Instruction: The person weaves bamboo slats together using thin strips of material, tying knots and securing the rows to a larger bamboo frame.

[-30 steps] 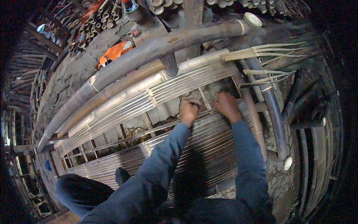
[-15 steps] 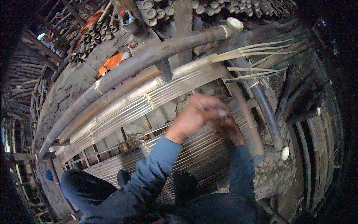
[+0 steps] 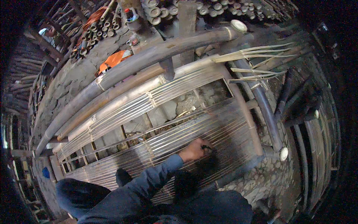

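Head view: we see our left hand [image 3: 194,150] closed on a small dark tool [image 3: 206,148] over the bamboo slats [image 3: 223,127] (right hand out of sight).

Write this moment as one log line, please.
left hand: closed on small dark tool, pressed to slat panel | right hand: not in view | bamboo poles beyond panel

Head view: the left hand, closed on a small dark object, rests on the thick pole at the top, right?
No. In the head view the left hand, closed on a small dark object, rests on the near panel of bamboo slats, not the thick pole.
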### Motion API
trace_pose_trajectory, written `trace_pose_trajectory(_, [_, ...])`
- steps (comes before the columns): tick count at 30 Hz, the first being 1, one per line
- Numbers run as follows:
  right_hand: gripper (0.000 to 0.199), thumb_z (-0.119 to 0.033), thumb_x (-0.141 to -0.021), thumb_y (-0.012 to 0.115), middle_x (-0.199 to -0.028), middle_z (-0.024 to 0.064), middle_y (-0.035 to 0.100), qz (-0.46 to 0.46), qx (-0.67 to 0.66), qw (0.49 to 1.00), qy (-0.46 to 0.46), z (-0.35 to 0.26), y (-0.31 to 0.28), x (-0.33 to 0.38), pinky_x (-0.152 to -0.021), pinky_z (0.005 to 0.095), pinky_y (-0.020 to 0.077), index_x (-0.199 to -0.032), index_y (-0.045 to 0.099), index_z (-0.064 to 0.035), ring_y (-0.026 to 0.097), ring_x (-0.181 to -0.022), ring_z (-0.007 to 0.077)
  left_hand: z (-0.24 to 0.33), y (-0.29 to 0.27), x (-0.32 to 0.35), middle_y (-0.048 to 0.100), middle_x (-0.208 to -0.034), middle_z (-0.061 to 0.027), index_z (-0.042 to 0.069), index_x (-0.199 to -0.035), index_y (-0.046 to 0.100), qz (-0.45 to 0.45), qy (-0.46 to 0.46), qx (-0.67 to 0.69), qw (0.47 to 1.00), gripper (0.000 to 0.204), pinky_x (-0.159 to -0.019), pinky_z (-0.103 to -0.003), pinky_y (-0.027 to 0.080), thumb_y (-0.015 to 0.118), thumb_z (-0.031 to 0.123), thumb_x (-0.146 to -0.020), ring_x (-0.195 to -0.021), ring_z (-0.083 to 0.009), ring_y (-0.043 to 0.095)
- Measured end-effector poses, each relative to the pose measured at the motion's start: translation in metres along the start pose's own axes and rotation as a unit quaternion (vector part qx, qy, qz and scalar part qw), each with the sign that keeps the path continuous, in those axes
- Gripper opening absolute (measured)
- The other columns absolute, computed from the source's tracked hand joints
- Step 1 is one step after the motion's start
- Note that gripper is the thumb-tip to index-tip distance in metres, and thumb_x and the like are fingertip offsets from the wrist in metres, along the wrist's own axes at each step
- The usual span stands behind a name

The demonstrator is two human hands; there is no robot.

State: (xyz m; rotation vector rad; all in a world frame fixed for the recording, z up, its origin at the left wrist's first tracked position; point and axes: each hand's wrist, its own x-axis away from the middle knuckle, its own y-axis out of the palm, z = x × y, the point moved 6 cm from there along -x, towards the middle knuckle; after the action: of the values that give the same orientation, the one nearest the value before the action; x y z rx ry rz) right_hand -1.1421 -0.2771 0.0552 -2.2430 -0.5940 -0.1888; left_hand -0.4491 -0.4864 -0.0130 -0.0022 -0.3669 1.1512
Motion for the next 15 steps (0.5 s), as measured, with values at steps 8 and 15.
trace_pose_trajectory(8, [0.031,-0.029,-0.092,0.068,-0.092,0.0038,0.068,-0.584,0.291,0.725,-0.219,-0.14,0.304,0.346,-0.079,0.0339,0.0512,-0.108,0.071,-0.0035,0.063,-0.087,0.0197,-0.008,-0.187,0.082,0.069,-0.103,-0.0109,0.001,-0.109,0.07,0.102,0.039,-0.121,0.987,0.029,-0.082,-0.033,0.053,0.066,-0.001,-0.08,-0.09,-0.0198,0.065])
trace_pose_trajectory(15, [0.022,-0.021,-0.09,0.066,-0.086,0.0183,0.067,-0.624,0.034,0.597,-0.503,-0.117,0.469,0.563,-0.072,0.0412,0.0493,-0.097,0.069,-0.0004,0.065,-0.08,0.0337,0.078,-0.402,0.343,0.069,-0.097,-0.0235,0.005,-0.108,0.068,0.215,-0.277,-0.453,0.819,0.028,-0.08,-0.047,0.052,0.069,0.024,-0.087,-0.094,-0.0391,0.067])
